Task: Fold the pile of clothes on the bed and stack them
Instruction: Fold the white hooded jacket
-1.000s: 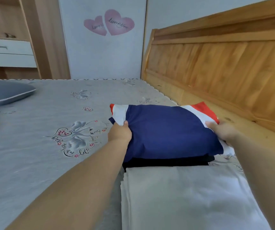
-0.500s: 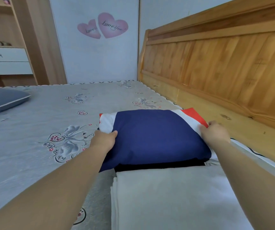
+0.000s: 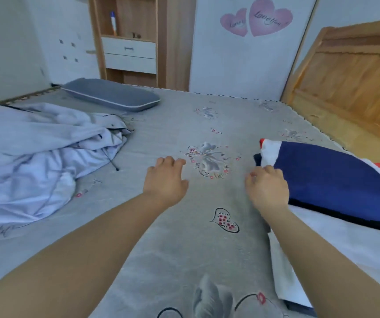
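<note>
A folded navy garment with white and red panels (image 3: 335, 177) lies at the right, on top of a black folded piece (image 3: 345, 215). A folded white garment (image 3: 335, 244) sits in front of them. A crumpled pale lilac garment (image 3: 35, 157) lies unfolded at the left. My left hand (image 3: 164, 180) hovers over the bare sheet in the middle, fingers loosely spread, holding nothing. My right hand (image 3: 267, 189) is just left of the navy garment's edge, fingers curled, nothing in it.
The grey printed bed sheet (image 3: 184, 237) covers the bed. A blue-grey pillow (image 3: 113, 95) lies at the far side. The wooden headboard (image 3: 354, 81) stands at the right. A wooden shelf unit with white drawers (image 3: 129, 51) is behind the bed.
Both hands have let go of the navy garment and moved left over the sheet. My view has swung left, bringing the crumpled lilac garment and pillow into sight.
</note>
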